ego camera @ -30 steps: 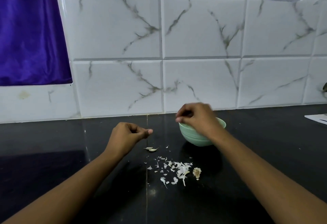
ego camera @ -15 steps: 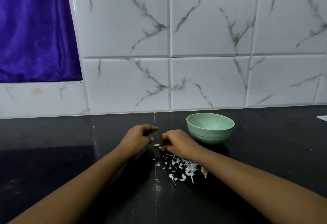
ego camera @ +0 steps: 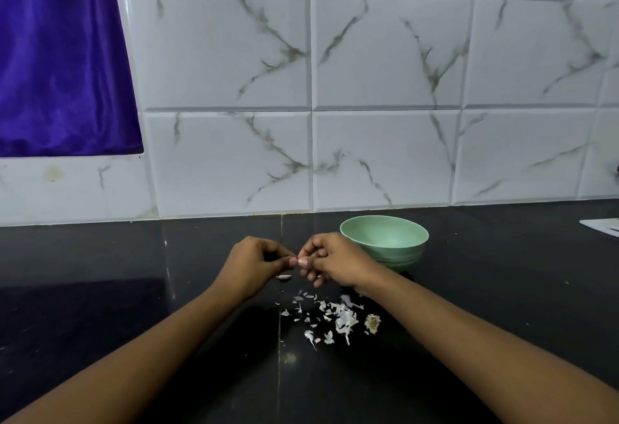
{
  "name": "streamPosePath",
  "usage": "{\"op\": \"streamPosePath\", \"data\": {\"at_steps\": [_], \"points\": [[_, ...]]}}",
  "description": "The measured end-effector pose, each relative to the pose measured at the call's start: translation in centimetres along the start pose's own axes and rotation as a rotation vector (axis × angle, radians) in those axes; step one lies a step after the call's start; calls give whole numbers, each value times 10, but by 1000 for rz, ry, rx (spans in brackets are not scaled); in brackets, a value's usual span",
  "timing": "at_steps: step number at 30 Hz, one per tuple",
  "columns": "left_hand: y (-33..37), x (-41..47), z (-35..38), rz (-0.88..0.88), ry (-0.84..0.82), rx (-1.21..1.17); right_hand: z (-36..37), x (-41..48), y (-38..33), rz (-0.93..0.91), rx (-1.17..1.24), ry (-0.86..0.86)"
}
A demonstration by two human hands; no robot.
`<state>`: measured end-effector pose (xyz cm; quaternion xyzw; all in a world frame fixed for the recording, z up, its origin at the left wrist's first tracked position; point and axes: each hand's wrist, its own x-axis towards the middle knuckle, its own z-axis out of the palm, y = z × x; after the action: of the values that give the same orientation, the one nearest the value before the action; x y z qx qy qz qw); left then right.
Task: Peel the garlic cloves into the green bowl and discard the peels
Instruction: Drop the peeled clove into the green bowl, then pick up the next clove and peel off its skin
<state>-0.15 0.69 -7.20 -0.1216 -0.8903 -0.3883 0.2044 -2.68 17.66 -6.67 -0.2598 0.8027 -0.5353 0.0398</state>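
Left hand [ego camera: 254, 264] and right hand [ego camera: 335, 263] fingertip to fingertip, just left of green bowl [ego camera: 398, 256].
Right hand back from over the bowl a second ago; now both thumbs and forefingers pinched on a small piece, other fingers curled. Too small to call it clove or skin. Reads as one clove dropped in, next peel starting. Pale sliver [ego camera: 284, 277] still lying on counter [ego camera: 134, 289] left of bowl, under left hand. Peels [ego camera: 338, 316] scattered in front of bowl, untouched, dry root stub [ego camera: 372, 322] at their right edge. Bowl bottom hidden. Discard not yet begun.
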Motion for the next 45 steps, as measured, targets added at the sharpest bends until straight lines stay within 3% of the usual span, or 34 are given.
{"op": "streamPosePath", "data": {"at_steps": [5, 10, 15, 28, 38, 45], "points": [[4, -1, 1, -84, -64, -212, -10, -4, -2, 29, 223, -44], [6, -3, 7, -100, -114, -235, -12, -7, -2, 83, 163, -50], [6, -5, 10, -16, -54, -128, -14, -9, -5, 108, 195, 47], [14, -12, 6, -79, -111, -285, -19, -14, -9, 163, 194, -64], [21, -14, 6, -170, -74, -603, -15, -15, -15, 58, 267, -10], [23, -16, 7, -125, -15, -570, -12, -12, -9, 41, 342, 27]]}}
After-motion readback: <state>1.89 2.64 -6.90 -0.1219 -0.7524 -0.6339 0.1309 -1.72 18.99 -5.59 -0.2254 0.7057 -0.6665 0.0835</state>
